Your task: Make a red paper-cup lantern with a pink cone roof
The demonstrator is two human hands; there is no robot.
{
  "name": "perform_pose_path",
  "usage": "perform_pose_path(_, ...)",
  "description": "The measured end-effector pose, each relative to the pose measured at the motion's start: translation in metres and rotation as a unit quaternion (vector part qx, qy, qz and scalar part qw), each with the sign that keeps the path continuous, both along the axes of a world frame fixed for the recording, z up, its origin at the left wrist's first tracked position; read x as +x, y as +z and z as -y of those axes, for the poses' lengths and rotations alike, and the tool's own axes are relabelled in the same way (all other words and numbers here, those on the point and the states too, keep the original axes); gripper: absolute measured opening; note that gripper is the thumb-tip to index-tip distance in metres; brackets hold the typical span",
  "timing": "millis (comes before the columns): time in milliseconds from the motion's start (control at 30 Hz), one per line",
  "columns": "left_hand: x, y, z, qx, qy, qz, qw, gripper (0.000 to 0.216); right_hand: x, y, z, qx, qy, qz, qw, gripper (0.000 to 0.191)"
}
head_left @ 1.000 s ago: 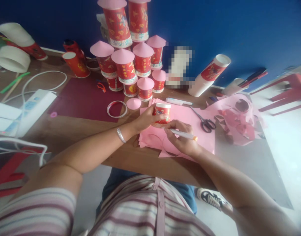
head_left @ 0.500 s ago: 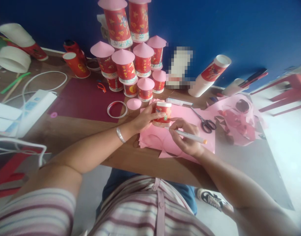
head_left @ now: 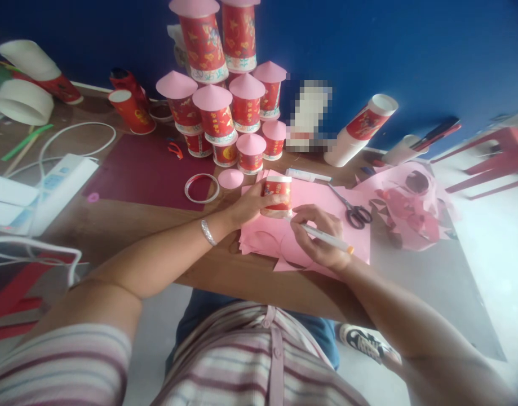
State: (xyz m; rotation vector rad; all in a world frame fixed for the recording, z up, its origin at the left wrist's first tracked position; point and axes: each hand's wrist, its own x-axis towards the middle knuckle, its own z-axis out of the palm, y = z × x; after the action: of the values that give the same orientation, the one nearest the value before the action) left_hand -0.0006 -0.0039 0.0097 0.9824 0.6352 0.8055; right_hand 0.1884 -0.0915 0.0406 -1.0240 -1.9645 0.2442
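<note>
My left hand [head_left: 254, 202] is wrapped round a red paper cup [head_left: 283, 188] with a white rim and a pale band at its lower edge. In my right hand [head_left: 320, 234] is a white marker [head_left: 328, 237] with an orange end, its tip near the cup's lower band. Whether the tip touches the cup I cannot tell. Pink paper sheets [head_left: 259, 239] lie beneath both hands. Just right of them rest dark-handled scissors [head_left: 358, 216], and a second marker [head_left: 308, 175] lies behind the cup. A small pink paper cone [head_left: 230, 179] sits left of my left hand.
Several red cups with pink cone roofs [head_left: 212, 98] stand stacked at the back. A roll of tape [head_left: 202, 188] lies on a maroon sheet [head_left: 149, 175]. Pink scraps [head_left: 417, 208] heap up on the right. On the left are a power strip [head_left: 58, 192] and white cables.
The cup has shifted slightly left and turned in my left hand, showing another part of its print. My right hand with the marker has barely moved.
</note>
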Motion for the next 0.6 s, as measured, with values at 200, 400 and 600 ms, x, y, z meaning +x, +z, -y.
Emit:
perform_pose_path(200,-0.0007,0.0013,0.0005,-0.013,0.003,0.009,1.0,0.052,0.0031,-0.0022,-0.003,0.007,-0.055,0.022,0.998,0.01)
perform_pose_path(400,-0.0006,-0.0018,0.0008,-0.003,0.008,-0.007,1.0,0.052,-0.0005,-0.0064,-0.0031,0.053,-0.027,0.027,0.998,0.012)
perform_pose_path(600,0.0007,-0.0001,0.0029,-0.004,0.007,-0.014,1.0,0.05,-0.0019,-0.0073,-0.0033,0.073,-0.018,0.047,0.996,0.014)
